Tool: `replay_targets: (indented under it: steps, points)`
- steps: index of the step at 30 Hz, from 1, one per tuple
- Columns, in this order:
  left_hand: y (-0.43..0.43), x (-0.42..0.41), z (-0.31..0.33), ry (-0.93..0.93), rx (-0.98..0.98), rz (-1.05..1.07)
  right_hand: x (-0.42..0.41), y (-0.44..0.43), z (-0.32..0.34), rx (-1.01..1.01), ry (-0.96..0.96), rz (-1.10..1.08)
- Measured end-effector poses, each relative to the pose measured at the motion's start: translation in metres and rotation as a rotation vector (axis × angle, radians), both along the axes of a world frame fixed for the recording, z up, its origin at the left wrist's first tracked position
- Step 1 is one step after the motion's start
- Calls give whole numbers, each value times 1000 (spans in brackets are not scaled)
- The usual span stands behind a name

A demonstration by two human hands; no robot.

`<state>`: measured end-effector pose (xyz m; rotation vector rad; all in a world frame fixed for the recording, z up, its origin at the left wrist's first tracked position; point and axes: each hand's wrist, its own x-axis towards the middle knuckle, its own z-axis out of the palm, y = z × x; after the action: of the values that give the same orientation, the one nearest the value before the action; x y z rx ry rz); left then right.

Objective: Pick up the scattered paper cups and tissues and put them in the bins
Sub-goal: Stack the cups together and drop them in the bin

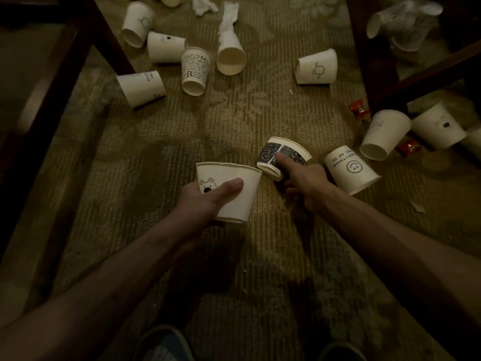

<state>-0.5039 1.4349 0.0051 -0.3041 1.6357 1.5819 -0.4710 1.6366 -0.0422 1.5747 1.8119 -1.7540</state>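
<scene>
My left hand (205, 198) grips a white paper cup with a dog face (234, 194), held upright just above the carpet. My right hand (303, 182) reaches onto a black-patterned cup (282, 153) lying on its side, the forefinger straight and touching its wall, the other fingers curled beneath. A smiley-face cup (351, 169) lies just right of that hand. Several more white cups lie scattered farther off, such as a cup with a scribble (316, 67) and a lettered cup (194, 70). Crumpled tissues (204, 5) lie at the top. No bin is in view.
Dark wooden furniture legs stand at left (86, 48) and right (364, 53). Red candy wrappers (359, 112) lie by the right leg. A clear plastic bag with cups (406, 22) sits at top right. My shoes (166, 345) show at the bottom edge.
</scene>
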Motion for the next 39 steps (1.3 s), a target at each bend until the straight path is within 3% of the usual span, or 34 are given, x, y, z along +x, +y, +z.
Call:
replay_targets:
  steps: [9, 11, 15, 18, 21, 26, 34, 36, 39]
  points:
    - [7, -2, -5, -67, -105, 136, 2, -6, 4, -7, 5, 15]
    - [8, -3, -13, 68, -229, 152, 7, -8, 7, -15, 6, 44]
    - [10, -5, -23, 472, -393, -82, 23, -7, 12, -179, 166, 63]
    - [19, -9, -29, 513, -337, -243, 37, -1, 19, -381, 319, 84]
    - [39, -9, -25, 515, -255, -209, 48, 2, 26, -476, 399, 161]
    - [69, -2, -2, 255, -28, -120, 55, 7, 38, -491, 460, 151]
    - [85, 10, 1, 328, 40, -208, 66, 15, 59, -295, 380, 256]
    - [85, 12, -2, 365, 22, -196, 64, 23, 67, -108, 280, 298]
    - [84, 10, 0, 371, 37, -203, 60, 52, 74, 324, 205, 292]
